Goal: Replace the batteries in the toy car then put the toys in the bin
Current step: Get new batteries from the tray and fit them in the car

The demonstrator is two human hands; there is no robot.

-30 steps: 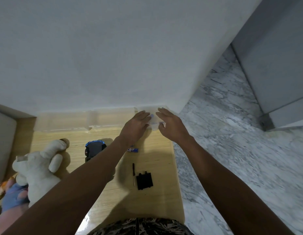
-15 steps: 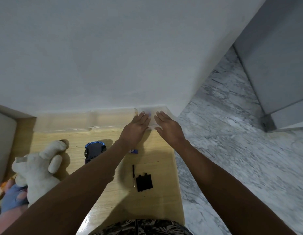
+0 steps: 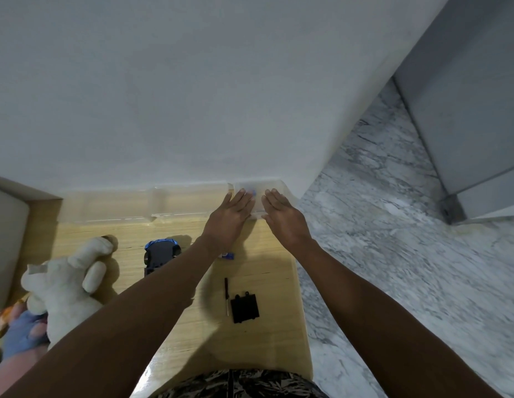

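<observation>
Both hands reach to the far right corner of the wooden desk (image 3: 278,282), where a small clear plastic box (image 3: 281,188) sits against the wall, next to a longer clear container (image 3: 106,208). The left hand (image 3: 230,218) and the right hand (image 3: 284,218) lie side by side over the box with their fingers (image 3: 241,198) straight and together, palms down; they curl round nothing, and the fingertips seem to rest on or just above the lid, though the clear plastic makes real contact hard to tell. Something small and blue shows through the box near the left fingertips, perhaps fresh batteries, but it is too faint to name. The step in hand looks like opening or drawing this box closer to fetch cells. To do it well, one hand should steady the base while the other lifts the lid by its edge, since a light box against a wall can skid or tip. The toy car (image 3: 161,255) lies bottom-up near the middle of the desk, well apart from both hands, its black battery cover (image 3: 245,308) off and lying nearer the person, just beside a small screwdriver (image 3: 226,295). A small blue-and-white item (image 3: 228,255), possibly a battery, lies under the left wrist. A white plush toy (image 3: 60,280) waits at the left edge with other toys.
</observation>
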